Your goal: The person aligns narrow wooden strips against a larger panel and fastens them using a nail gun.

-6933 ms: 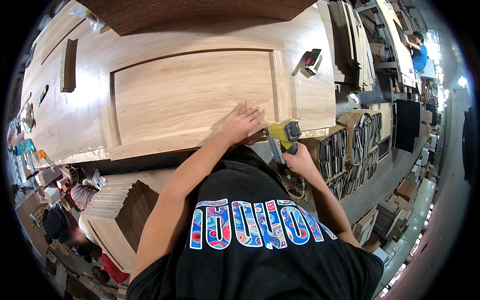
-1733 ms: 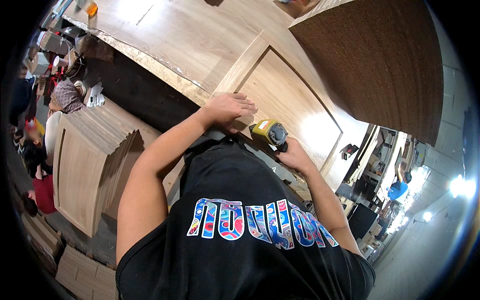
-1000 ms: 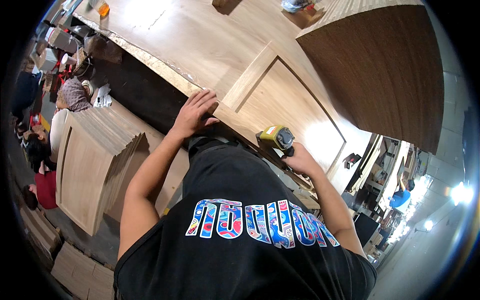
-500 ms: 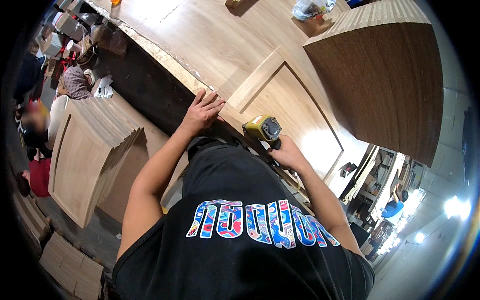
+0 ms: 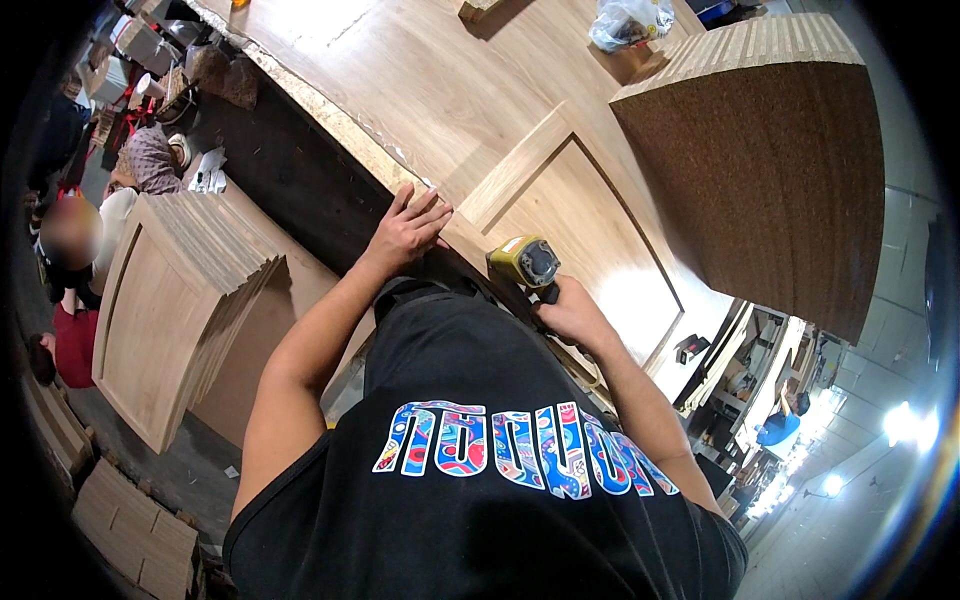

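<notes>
A light wood panel door (image 5: pixel 585 215) with a raised frame and dark grooves lies on the worktable (image 5: pixel 400 75), close to my body. My left hand (image 5: pixel 408 232) rests at the door's near left corner, fingers stretched out and slightly apart over the edge; its thumb is mostly hidden. In my right hand (image 5: pixel 575 312) is a yellow and black nail gun (image 5: pixel 526 262), gripped by its handle. The gun's head sits over the door's near edge. Its nose is out of sight, so I cannot tell whether it touches the wood.
A tall stack of boards (image 5: pixel 750 180) stands on the table at right. To the left leans a stack of panel doors (image 5: pixel 170 310). A plastic bag (image 5: pixel 630 22) and a wood block (image 5: pixel 478 9) lie at the far side. Another person (image 5: pixel 75 260) sits at far left.
The view has shifted slightly. Both hands and the nail gun keep nearly the same place at the door's edge.
</notes>
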Demonstrator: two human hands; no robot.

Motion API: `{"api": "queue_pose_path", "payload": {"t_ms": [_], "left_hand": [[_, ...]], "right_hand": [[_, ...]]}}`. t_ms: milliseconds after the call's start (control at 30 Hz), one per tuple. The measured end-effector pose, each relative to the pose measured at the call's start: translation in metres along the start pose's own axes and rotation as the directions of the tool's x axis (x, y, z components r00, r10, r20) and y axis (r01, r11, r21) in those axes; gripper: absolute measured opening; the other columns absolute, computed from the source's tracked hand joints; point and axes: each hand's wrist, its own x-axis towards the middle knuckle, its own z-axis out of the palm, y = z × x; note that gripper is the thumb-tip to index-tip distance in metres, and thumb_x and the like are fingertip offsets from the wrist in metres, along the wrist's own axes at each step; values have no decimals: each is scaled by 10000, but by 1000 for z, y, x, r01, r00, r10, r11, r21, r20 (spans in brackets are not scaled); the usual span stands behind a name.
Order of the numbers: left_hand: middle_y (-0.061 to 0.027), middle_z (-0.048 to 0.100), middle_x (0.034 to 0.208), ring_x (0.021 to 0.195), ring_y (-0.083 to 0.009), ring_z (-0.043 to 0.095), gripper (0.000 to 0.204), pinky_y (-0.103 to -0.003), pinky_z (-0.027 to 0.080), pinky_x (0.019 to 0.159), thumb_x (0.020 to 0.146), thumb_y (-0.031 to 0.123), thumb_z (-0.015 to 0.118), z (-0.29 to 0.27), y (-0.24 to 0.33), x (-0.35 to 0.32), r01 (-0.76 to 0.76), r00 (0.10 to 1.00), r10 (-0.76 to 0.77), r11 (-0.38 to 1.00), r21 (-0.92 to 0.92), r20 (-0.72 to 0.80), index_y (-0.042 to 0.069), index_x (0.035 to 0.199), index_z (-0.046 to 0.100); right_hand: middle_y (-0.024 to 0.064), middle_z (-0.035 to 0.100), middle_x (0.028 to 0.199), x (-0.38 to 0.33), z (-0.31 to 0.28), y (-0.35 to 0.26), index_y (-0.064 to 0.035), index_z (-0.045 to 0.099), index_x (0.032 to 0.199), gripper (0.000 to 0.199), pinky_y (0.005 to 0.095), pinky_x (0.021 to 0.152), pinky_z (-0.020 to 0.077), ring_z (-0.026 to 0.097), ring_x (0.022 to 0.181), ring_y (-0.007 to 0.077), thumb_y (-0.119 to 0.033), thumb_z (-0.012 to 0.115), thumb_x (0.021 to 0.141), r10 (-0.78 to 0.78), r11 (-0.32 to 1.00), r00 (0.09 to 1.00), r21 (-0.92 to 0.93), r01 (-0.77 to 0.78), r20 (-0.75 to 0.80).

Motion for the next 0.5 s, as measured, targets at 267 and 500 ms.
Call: {"api": "queue_pose_path", "payload": {"t_ms": [267, 500], "left_hand": [[9, 743, 1489, 1560, -251, 545, 532, -593, 271, 1367, 931, 384, 841, -1, 2, 0, 4, 1000, -3, 1000, 17, -8, 135, 1395, 771], [25, 724, 1522, 1563, -242, 550, 527, -575, 279, 1379, 904, 329, 868, -5, 6, 0, 37, 999, -36, 999, -28, 14, 134, 1385, 776]], "right_hand": [[262, 796, 1038, 1, -8, -21, 37, 727, 1273, 478, 436, 957, 586, 773, 1016, 360, -118, 688, 823, 97, 995, 994, 3, -97, 59], [139, 770, 1022, 32, 8, -25, 50, 696, 1309, 482, 370, 905, 579, 721, 948, 216, -128, 740, 862, -124, 992, 992, 41, 123, 6]]}}
